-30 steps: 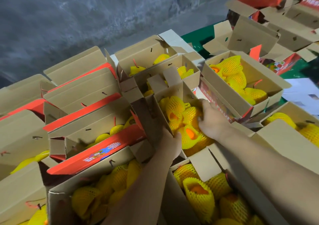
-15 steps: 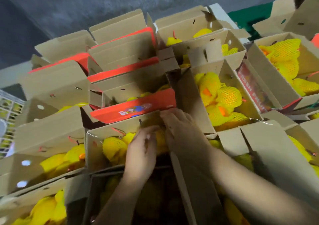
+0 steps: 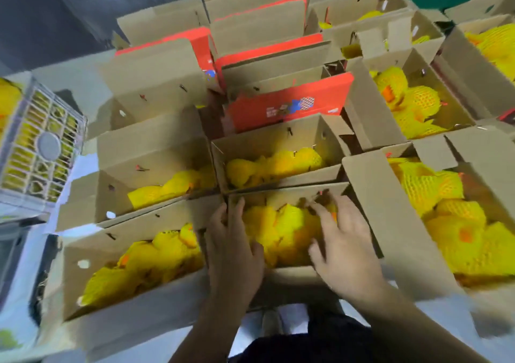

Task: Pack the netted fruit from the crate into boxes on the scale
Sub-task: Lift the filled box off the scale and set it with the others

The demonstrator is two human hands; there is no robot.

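Cardboard box hemmed by neighbours; left hand grips its wall, right hand spread open.

Matt cardboard boxes; foam-netted fruit; plastic crate.

Both forearms are bare and reach forward side by side, close together. The left hand lies palm down, fingers extended forward and slightly curled at the tips. The right hand lies palm down too, fingers spread and bent downward. The two hands are apart. Motion blur hides finer finger detail.
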